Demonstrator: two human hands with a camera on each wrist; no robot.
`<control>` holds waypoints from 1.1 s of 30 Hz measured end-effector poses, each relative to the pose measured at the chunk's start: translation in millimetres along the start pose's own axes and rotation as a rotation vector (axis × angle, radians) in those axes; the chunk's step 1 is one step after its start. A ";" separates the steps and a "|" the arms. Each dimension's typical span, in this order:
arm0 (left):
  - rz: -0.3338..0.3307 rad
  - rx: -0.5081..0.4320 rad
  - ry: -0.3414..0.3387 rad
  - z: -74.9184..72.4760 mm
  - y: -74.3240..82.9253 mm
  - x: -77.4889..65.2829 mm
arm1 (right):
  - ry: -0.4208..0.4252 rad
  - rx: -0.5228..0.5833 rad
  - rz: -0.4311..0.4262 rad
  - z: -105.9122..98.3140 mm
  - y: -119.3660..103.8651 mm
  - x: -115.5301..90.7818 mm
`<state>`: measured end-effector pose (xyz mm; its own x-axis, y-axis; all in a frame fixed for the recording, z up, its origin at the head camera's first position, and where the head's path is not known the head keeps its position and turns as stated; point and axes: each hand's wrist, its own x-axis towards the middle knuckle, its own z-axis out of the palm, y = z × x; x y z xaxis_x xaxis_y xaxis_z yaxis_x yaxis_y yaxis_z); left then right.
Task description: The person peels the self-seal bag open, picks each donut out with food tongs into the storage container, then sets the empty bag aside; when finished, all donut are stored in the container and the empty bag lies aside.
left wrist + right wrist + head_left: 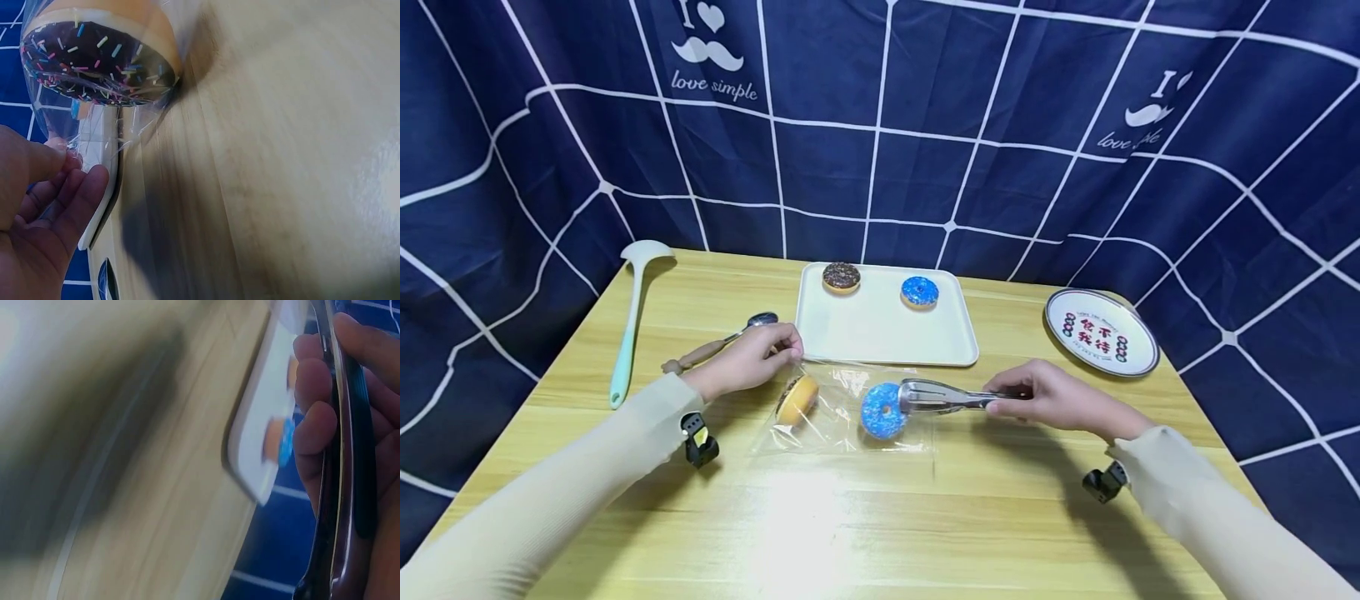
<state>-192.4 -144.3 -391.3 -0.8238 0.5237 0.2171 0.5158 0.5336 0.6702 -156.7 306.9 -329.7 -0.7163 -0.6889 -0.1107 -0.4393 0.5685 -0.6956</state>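
My left hand (752, 358) pinches the upper left edge of a clear plastic bag (842, 400). Inside the bag a chocolate-topped toy donut (94, 62) with coloured sprinkles stands tilted on its side. My right hand (1056, 398) grips metal food tongs (936, 396), whose tips hold a blue sprinkled donut (880, 414). That donut lies within the bag's outline at its right part; whether it is under the film is hard to tell. In the right wrist view the fingers (315, 428) wrap round the tongs' handles.
Behind the bag, a white tray (880, 333) bears a chocolate donut (841, 277) and another blue donut (919, 292). A plate (1101, 333) with red characters stands at right. At left lie a pale green ladle (628, 333) and a wooden-handled spoon (703, 352), partly behind my left hand.
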 end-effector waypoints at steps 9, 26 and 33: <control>-0.006 -0.005 -0.004 -1.0 -1.5 -1.0 | 0.108 -0.045 0.055 -23.1 4.3 -42.0; -0.028 -0.011 -0.001 -1.3 -2.8 -2.8 | 0.249 -0.042 0.140 -64.8 15.5 -54.2; -0.015 0.004 0.006 1.0 -2.2 -1.7 | 0.204 -0.010 0.201 -67.6 18.3 -8.0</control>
<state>-191.9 -145.7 -393.9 -0.8326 0.5118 0.2116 0.5046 0.5435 0.6708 -195.7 353.2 -293.6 -0.8834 -0.4580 -0.0995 -0.2822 0.6893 -0.6672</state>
